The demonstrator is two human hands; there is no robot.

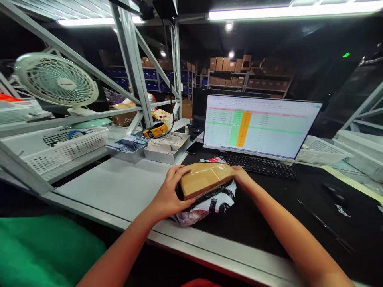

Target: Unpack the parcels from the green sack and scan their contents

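Note:
A flat brown cardboard box (206, 178), taped over, sits half inside a black and white plastic mailer bag (209, 205) at the desk's front. My left hand (170, 195) grips the box's near left end, fingers curled over its top. My right hand (243, 177) holds the box's right end, mostly hidden behind it.
A monitor (257, 125) showing a spreadsheet stands behind a black keyboard (260, 165). Grey trays (167, 147) and a phone (194, 148) lie to the back left. A white fan (56, 81) and basket (62, 149) sit on the left metal shelf. A black mat (299, 207) covers the desk's right.

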